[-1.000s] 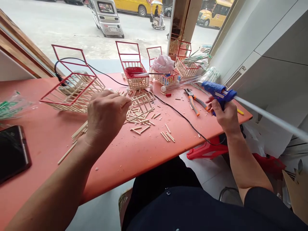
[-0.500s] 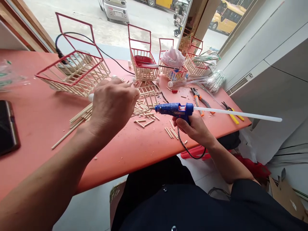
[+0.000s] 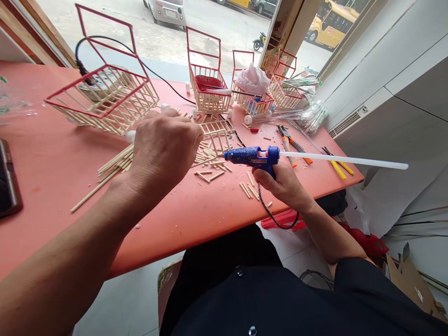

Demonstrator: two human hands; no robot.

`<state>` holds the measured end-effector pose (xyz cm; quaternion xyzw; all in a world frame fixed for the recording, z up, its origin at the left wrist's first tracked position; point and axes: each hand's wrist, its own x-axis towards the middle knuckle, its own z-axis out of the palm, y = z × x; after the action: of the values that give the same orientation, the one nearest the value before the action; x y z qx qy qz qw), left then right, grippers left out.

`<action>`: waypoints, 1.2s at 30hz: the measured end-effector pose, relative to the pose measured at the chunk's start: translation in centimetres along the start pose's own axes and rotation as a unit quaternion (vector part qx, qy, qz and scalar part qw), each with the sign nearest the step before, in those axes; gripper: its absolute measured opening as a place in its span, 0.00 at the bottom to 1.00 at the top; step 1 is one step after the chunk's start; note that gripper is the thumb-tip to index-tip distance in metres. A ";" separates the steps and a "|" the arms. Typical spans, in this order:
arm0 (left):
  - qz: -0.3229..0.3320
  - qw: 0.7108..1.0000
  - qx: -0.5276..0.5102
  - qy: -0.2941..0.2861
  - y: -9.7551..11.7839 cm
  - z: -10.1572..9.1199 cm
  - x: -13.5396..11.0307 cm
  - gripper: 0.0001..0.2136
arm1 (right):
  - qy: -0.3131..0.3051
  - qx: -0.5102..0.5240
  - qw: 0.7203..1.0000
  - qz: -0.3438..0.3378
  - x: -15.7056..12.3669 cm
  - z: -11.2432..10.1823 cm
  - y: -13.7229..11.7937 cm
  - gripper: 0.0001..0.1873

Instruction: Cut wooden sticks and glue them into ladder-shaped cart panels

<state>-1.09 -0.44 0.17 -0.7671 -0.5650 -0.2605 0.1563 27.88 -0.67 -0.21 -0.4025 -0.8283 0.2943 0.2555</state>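
Observation:
My right hand (image 3: 285, 186) is wrapped round the grip of a blue glue gun (image 3: 243, 155), its nozzle pointing left. A long white glue stick (image 3: 345, 160) juts out of the gun's back end. My left hand (image 3: 163, 151) is closed, fingers pinched at the near end of a small lattice of wooden sticks (image 3: 220, 132); the fingertips are mostly hidden behind the hand. The nozzle tip is close to the lattice's lower sticks; whether they touch I cannot tell. Short cut sticks (image 3: 210, 176) lie scattered beneath, and longer sticks (image 3: 117, 165) lie beside my left wrist.
Red-rimmed stick carts stand along the back: a large one (image 3: 105, 105) at left, one with a red dish (image 3: 210, 91), one with a white bag (image 3: 252, 80). Orange-handled pliers (image 3: 293, 147) and yellow-handled cutters (image 3: 339, 165) lie right. A phone (image 3: 7, 179) lies at left.
The view has shifted slightly, so the table's things sit a little higher. Both hands keep nearly the same pose, and the glue gun's nozzle stays by the lattice.

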 end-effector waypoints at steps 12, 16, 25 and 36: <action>-0.021 1.000 -0.007 -0.011 0.0 -0.1 0.0 0.17 | 0.006 -0.019 1.000 0.000 0.2 0.0 -0.1 0.30; 0.002 1.000 0.004 0.010 0.0 -0.1 -0.1 0.17 | 0.008 -0.019 1.000 -0.005 0.2 0.0 -0.2 0.31; -0.006 1.000 0.020 0.008 0.2 -0.2 -0.1 0.16 | 0.008 -0.029 1.000 0.000 0.0 -0.2 -0.4 0.33; -0.016 1.000 -0.007 -0.007 -0.5 0.2 -0.3 0.16 | 0.017 -0.038 0.999 0.016 -0.3 -0.2 -0.6 0.33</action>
<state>-1.57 -0.41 -0.17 -0.7612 -0.5762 -0.2612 0.1426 27.90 -1.13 0.32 -0.4304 -0.8276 0.2599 0.2494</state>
